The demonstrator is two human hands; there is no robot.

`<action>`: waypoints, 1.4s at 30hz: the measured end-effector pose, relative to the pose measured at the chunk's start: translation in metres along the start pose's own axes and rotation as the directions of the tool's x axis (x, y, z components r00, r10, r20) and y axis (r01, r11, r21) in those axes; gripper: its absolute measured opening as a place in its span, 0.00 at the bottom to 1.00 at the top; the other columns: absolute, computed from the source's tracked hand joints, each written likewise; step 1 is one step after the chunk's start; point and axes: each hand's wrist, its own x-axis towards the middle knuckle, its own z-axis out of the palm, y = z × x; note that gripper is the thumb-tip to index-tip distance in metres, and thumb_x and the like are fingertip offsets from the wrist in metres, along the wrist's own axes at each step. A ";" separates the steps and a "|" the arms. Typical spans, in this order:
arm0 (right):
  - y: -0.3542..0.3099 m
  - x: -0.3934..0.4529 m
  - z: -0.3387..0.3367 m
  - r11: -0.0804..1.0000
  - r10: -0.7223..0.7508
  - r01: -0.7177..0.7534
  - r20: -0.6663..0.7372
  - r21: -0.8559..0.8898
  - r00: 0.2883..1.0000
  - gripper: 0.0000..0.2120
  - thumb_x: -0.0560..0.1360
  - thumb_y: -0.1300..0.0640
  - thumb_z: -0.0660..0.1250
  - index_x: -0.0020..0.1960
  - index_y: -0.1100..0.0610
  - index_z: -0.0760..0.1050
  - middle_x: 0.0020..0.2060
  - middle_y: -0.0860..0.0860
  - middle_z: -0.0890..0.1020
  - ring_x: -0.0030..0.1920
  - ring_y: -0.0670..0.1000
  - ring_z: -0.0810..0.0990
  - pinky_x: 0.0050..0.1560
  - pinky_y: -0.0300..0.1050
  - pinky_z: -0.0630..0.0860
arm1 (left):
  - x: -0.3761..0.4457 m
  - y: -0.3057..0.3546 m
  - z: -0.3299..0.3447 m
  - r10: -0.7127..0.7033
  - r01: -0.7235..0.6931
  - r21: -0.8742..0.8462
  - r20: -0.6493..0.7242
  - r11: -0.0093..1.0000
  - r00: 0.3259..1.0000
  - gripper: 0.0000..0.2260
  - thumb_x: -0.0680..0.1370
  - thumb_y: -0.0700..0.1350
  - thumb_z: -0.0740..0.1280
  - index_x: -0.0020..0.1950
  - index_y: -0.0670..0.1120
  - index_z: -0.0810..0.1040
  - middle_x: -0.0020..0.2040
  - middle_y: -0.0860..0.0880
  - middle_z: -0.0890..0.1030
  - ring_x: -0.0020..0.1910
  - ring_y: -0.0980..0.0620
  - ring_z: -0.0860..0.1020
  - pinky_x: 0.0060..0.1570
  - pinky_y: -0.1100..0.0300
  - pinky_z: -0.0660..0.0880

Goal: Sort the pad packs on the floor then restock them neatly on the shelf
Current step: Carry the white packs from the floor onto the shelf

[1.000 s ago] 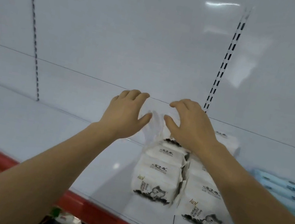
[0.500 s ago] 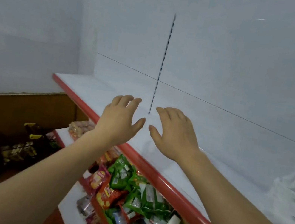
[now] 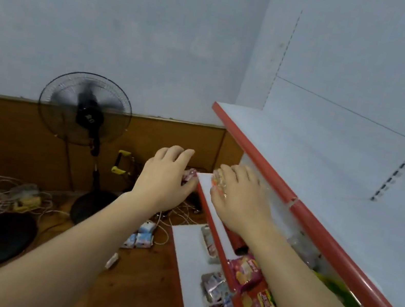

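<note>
I'm holding my left hand [image 3: 164,179] and right hand [image 3: 237,200] out, fingers relaxed and loosely together, gripping nothing — pad packs [image 3: 140,236] are lying on the wood floor [image 3: 139,291] below, beside the shelf [image 3: 353,180].

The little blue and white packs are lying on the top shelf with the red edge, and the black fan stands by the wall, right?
Not quite. The head view shows the little blue and white packs lying on the wooden floor, not on the top shelf with the red edge. The black fan does stand by the wall.
</note>
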 end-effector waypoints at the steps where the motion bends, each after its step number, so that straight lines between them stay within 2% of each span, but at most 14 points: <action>1: -0.005 0.015 0.016 1.000 -0.018 0.018 0.012 0.015 1.000 0.27 0.81 0.41 0.56 0.76 0.51 0.63 0.74 0.52 0.69 0.76 0.55 0.61 0.75 0.58 0.61 | 0.006 -0.016 0.007 -0.025 0.025 0.013 0.012 1.000 1.000 0.29 0.81 0.59 0.61 0.79 0.53 0.59 0.77 0.49 0.64 0.77 0.45 0.59 0.73 0.46 0.64; 5: -0.019 0.076 0.080 0.992 -0.100 0.096 0.050 0.080 0.994 0.28 0.80 0.41 0.57 0.76 0.52 0.64 0.73 0.52 0.70 0.76 0.56 0.60 0.75 0.57 0.60 | 0.037 -0.071 0.038 -0.134 0.129 0.085 0.057 0.988 0.989 0.29 0.81 0.60 0.61 0.79 0.53 0.59 0.78 0.49 0.63 0.77 0.45 0.59 0.73 0.45 0.63; 10: -0.033 0.143 0.161 0.970 -0.191 0.164 0.145 0.180 0.971 0.28 0.80 0.41 0.58 0.76 0.52 0.64 0.72 0.52 0.70 0.75 0.55 0.62 0.74 0.56 0.63 | 0.071 -0.133 0.080 -0.256 0.235 0.147 0.149 0.961 0.955 0.29 0.81 0.60 0.60 0.79 0.53 0.58 0.77 0.49 0.63 0.76 0.45 0.60 0.73 0.45 0.65; 20: -0.099 0.233 0.297 0.945 -0.315 0.257 0.342 0.204 0.886 0.29 0.81 0.42 0.58 0.78 0.53 0.60 0.73 0.53 0.68 0.76 0.57 0.60 0.73 0.56 0.62 | 0.097 -0.276 0.140 -0.488 0.462 0.158 0.260 0.873 0.833 0.30 0.81 0.60 0.60 0.80 0.53 0.57 0.77 0.50 0.63 0.77 0.45 0.58 0.72 0.46 0.63; 25: -0.152 0.272 0.371 0.945 -0.323 0.260 0.434 0.200 0.841 0.28 0.77 0.44 0.65 0.73 0.55 0.68 0.67 0.56 0.74 0.71 0.60 0.68 0.67 0.58 0.70 | 0.113 -0.375 0.177 -0.546 0.526 0.152 0.302 0.837 0.782 0.28 0.81 0.57 0.61 0.79 0.52 0.58 0.76 0.50 0.65 0.75 0.46 0.61 0.69 0.49 0.66; 27: -0.175 0.289 0.407 0.951 -0.307 0.242 0.472 0.194 0.826 0.27 0.77 0.44 0.65 0.73 0.54 0.68 0.67 0.55 0.73 0.71 0.59 0.68 0.67 0.57 0.70 | 0.125 -0.421 0.198 -0.564 0.546 0.156 0.338 0.823 0.754 0.28 0.81 0.57 0.61 0.79 0.52 0.58 0.76 0.50 0.64 0.74 0.45 0.62 0.68 0.49 0.68; 31: -0.214 0.321 0.485 0.964 -0.264 0.190 0.564 0.187 0.783 0.29 0.80 0.44 0.60 0.78 0.52 0.61 0.75 0.56 0.66 0.76 0.58 0.61 0.73 0.56 0.62 | 0.144 -0.508 0.250 -0.551 0.537 0.176 0.464 0.825 0.694 0.29 0.80 0.56 0.62 0.79 0.52 0.58 0.76 0.49 0.64 0.74 0.44 0.62 0.68 0.47 0.67; 34: -0.236 0.332 0.556 0.971 -0.237 0.152 0.636 0.186 0.735 0.31 0.80 0.42 0.59 0.79 0.52 0.57 0.76 0.55 0.63 0.77 0.58 0.59 0.74 0.56 0.60 | 0.145 -0.569 0.300 -0.561 0.548 0.199 0.518 0.813 0.645 0.29 0.79 0.57 0.62 0.78 0.51 0.60 0.74 0.48 0.65 0.72 0.44 0.63 0.67 0.48 0.69; 39: -0.260 0.319 0.684 0.968 -0.249 0.182 0.747 0.172 0.617 0.32 0.79 0.41 0.60 0.78 0.52 0.57 0.75 0.55 0.64 0.76 0.58 0.59 0.74 0.55 0.61 | 0.117 -0.649 0.405 -0.581 0.578 0.226 0.598 0.784 0.553 0.29 0.79 0.58 0.62 0.77 0.51 0.59 0.74 0.49 0.65 0.71 0.44 0.64 0.65 0.46 0.70; 42: -0.270 0.301 0.764 0.965 -0.263 0.171 0.751 0.199 0.606 0.33 0.76 0.42 0.64 0.77 0.52 0.61 0.71 0.55 0.68 0.73 0.58 0.65 0.70 0.55 0.66 | 0.092 -0.686 0.476 -0.590 0.570 0.261 0.612 0.780 0.527 0.29 0.78 0.57 0.63 0.77 0.52 0.60 0.74 0.50 0.64 0.72 0.45 0.63 0.65 0.49 0.68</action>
